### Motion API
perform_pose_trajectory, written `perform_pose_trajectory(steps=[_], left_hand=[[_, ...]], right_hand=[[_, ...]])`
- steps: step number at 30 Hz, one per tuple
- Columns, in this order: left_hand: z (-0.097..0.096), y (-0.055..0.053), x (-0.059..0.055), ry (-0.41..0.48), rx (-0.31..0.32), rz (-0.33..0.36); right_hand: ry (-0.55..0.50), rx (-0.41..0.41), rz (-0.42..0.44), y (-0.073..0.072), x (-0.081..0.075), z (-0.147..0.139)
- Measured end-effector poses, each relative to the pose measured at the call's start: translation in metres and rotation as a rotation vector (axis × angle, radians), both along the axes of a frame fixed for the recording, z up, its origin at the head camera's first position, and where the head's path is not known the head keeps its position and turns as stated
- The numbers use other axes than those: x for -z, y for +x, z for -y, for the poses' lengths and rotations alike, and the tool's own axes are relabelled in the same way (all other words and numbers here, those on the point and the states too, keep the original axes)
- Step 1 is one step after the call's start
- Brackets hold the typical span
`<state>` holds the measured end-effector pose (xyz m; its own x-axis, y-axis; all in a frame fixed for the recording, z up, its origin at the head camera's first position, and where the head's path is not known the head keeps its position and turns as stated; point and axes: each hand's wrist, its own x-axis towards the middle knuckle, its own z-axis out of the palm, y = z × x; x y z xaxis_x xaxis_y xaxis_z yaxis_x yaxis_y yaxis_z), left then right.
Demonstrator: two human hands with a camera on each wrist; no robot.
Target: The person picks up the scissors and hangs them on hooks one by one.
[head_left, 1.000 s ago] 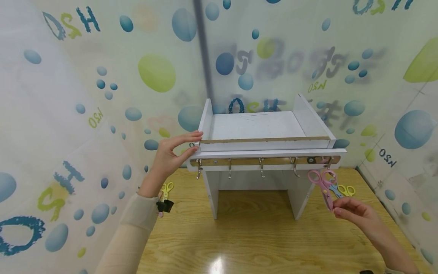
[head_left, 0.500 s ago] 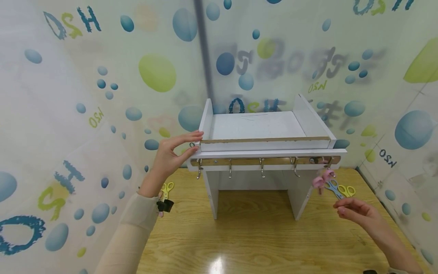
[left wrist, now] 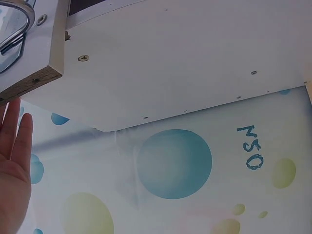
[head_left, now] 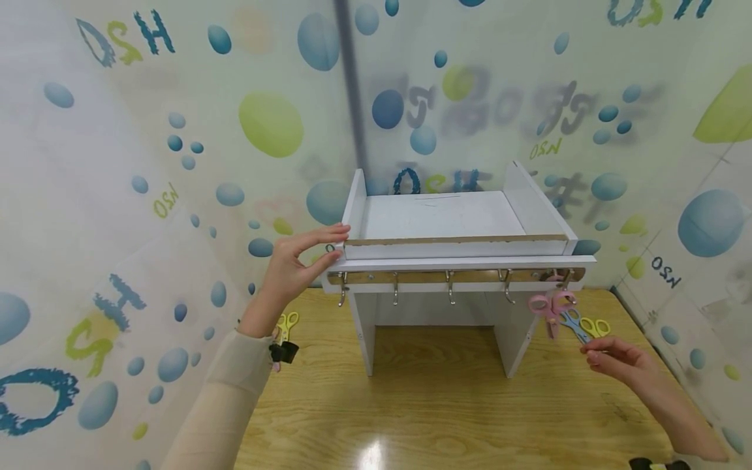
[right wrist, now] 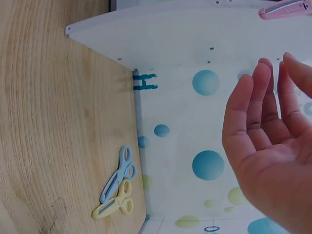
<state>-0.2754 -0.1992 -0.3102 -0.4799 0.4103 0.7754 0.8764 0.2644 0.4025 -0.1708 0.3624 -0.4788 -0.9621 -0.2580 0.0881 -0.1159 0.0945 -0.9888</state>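
A white shelf unit (head_left: 455, 249) carries a metal hook rail (head_left: 423, 277) along its front. From the rightmost hook (head_left: 566, 279) hang pink scissors (head_left: 552, 307), handles up and blades down. In the right wrist view only part of the pink scissors (right wrist: 285, 9) shows, apart from the hand. My right hand (head_left: 631, 369), below and right of them, has loosely bent fingers and holds nothing. My left hand (head_left: 296, 261) rests against the unit's left front corner, with thumb and fingers extended. In the left wrist view straight fingers of the left hand (left wrist: 14, 161) lie by the board's end.
Blue scissors (right wrist: 117, 175) and yellow scissors (right wrist: 114, 202) lie on the wooden table (head_left: 435, 405) at right. Other yellow scissors (head_left: 286, 324) lie at left, partly behind my forearm. Several hooks line the rail. Patterned wall sheets (head_left: 270, 124) close in the back and sides.
My right hand has let go of the pink scissors' blade end and drawn slightly right. The scissors swung and now hang from the hook. My left hand stays put.
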Motion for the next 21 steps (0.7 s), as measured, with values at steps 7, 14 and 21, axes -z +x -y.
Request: perform_pose_trajectory(steps=[7, 14, 21], left_hand=[[0.000, 0.000, 0.000, -0.003, -0.002, 0.006], [0.000, 0.000, -0.001, 0.002, 0.000, 0.005], [-0.001, 0.001, -0.002, 0.001, -0.002, 0.006]], right_hand=[[-0.129, 0.018, 0.012, -0.007, 0.005, -0.007], [-0.113, 0.078, 0.049, -0.014, 0.012, -0.016], [-0.134, 0.075, 0.042, -0.023, 0.024, -0.026]])
